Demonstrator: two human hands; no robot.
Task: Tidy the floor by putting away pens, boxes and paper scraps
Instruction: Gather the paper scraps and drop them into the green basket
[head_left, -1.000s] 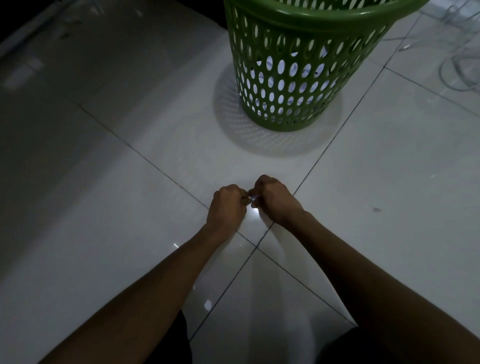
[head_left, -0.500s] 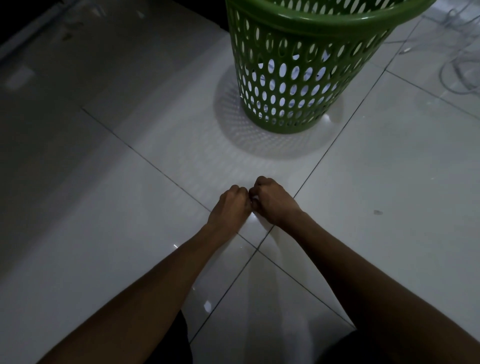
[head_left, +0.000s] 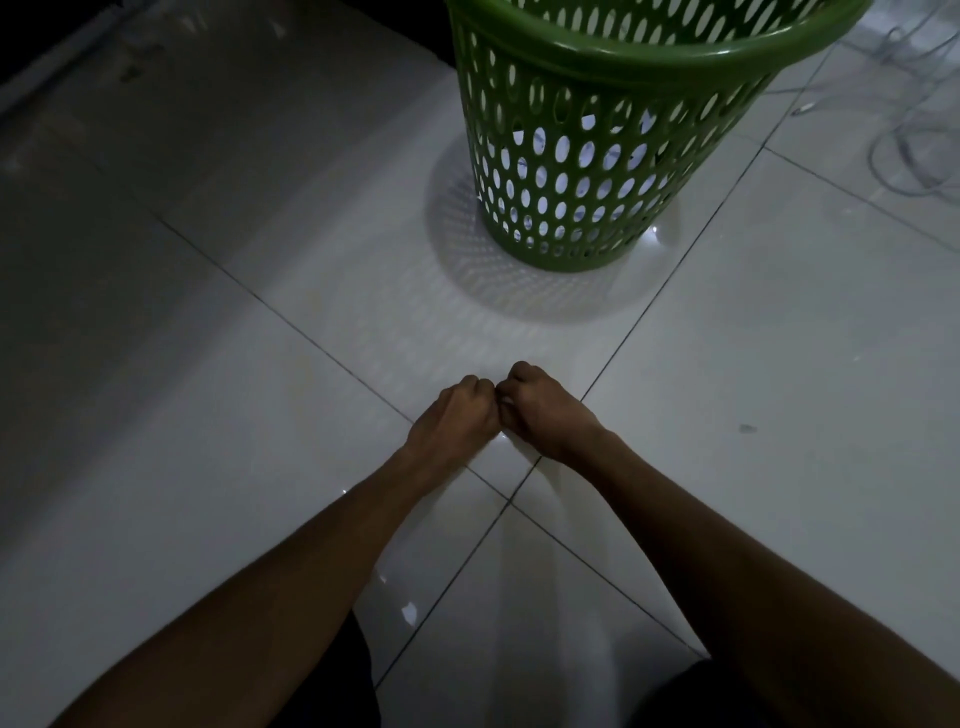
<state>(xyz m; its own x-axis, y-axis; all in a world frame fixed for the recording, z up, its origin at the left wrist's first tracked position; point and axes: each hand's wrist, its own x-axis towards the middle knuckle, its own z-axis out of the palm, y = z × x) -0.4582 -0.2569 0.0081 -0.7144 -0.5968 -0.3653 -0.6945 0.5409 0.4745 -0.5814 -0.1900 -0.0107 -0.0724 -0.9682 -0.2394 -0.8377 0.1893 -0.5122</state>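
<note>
My left hand (head_left: 457, 415) and my right hand (head_left: 545, 410) are curled into fists just above the white tiled floor (head_left: 779, 364), with the fingertips meeting. A small pale paper scrap (head_left: 505, 401) shows between them, pinched by both hands and mostly hidden by the fingers. A green perforated plastic basket (head_left: 597, 67) stands upright on the floor beyond the hands. White paper (head_left: 566, 150) is visible inside it through the holes.
Thin white cables (head_left: 904, 130) lie looped on the tiles at the far right. A small dark speck (head_left: 747, 428) sits on the floor right of the hands. The left side of the floor is in shadow.
The two hands have closed together until their knuckles touch. The pale scrap between them shows less than a second ago.
</note>
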